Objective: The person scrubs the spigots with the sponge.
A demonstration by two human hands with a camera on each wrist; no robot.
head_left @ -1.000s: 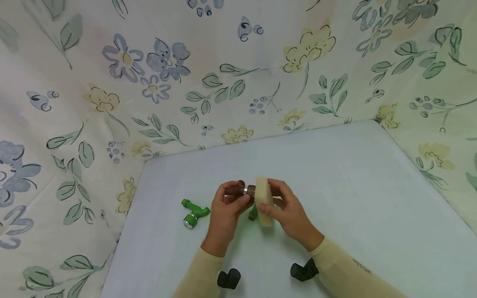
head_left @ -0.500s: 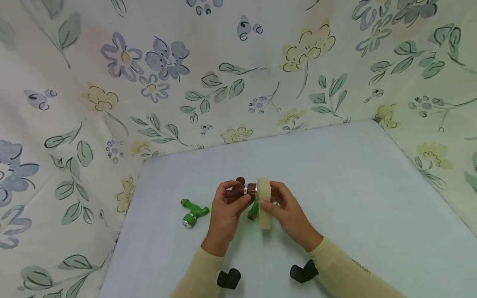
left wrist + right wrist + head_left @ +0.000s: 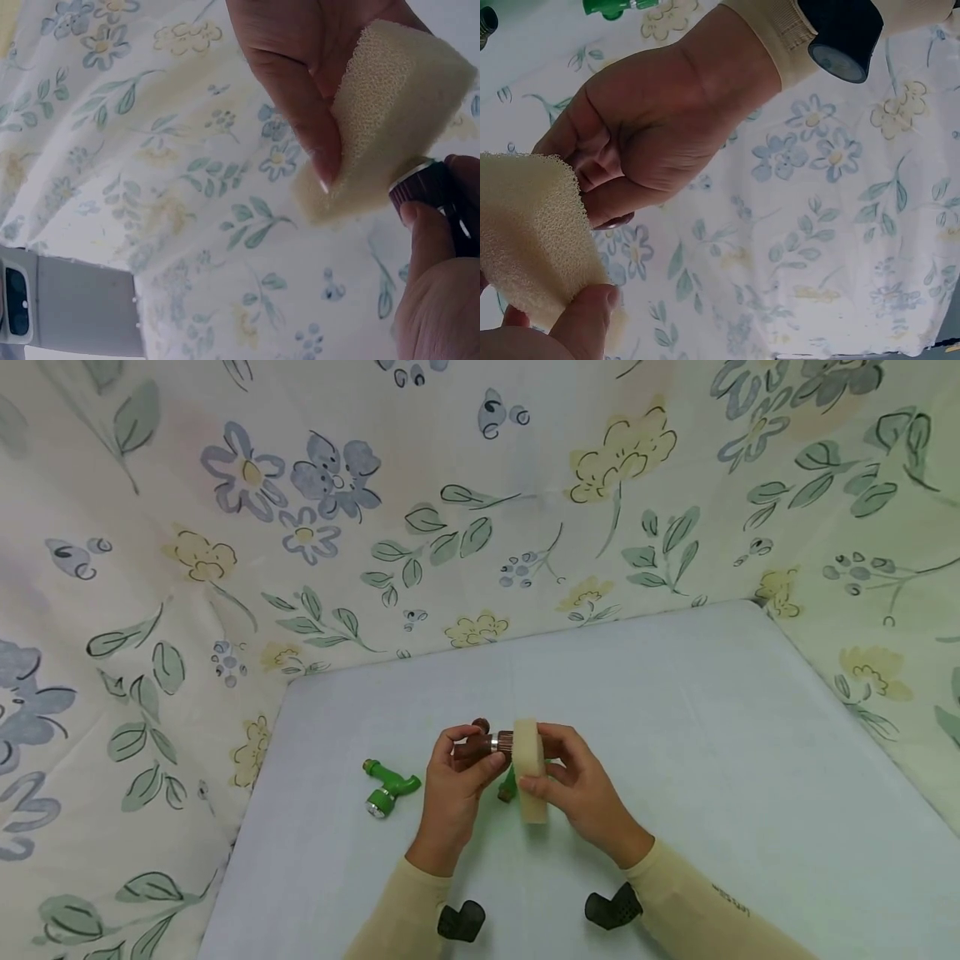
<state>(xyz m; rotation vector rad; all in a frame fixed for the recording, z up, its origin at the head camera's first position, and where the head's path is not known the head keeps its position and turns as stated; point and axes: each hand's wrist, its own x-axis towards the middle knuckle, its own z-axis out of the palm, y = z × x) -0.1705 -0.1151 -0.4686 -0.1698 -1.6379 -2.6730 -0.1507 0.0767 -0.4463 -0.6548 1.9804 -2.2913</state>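
Observation:
A dark brown tap (image 3: pixel 474 747) with a silver ring and ribbed knob is held up by my left hand (image 3: pixel 453 793), fingers and thumb gripping its body. My right hand (image 3: pixel 596 797) pinches a cream sponge block (image 3: pixel 529 752) between thumb and fingers. The sponge (image 3: pixel 390 127) touches the tap's knob end (image 3: pixel 411 180) in the left wrist view. From the right wrist, the sponge (image 3: pixel 536 225) covers the tap, while the left hand (image 3: pixel 649 127) appears behind it.
On the white table (image 3: pixel 712 735), a green tap (image 3: pixel 390 789) lies left of my hands. Another green tap (image 3: pixel 507 788) lies under them, partly hidden by the sponge. A flowered cloth (image 3: pixel 420 552) bounds the table's back and sides.
The sponge has turned slightly to and fro against the tap's knob, shifting a little right and then back left. The left hand and the brown tap have hardly moved.

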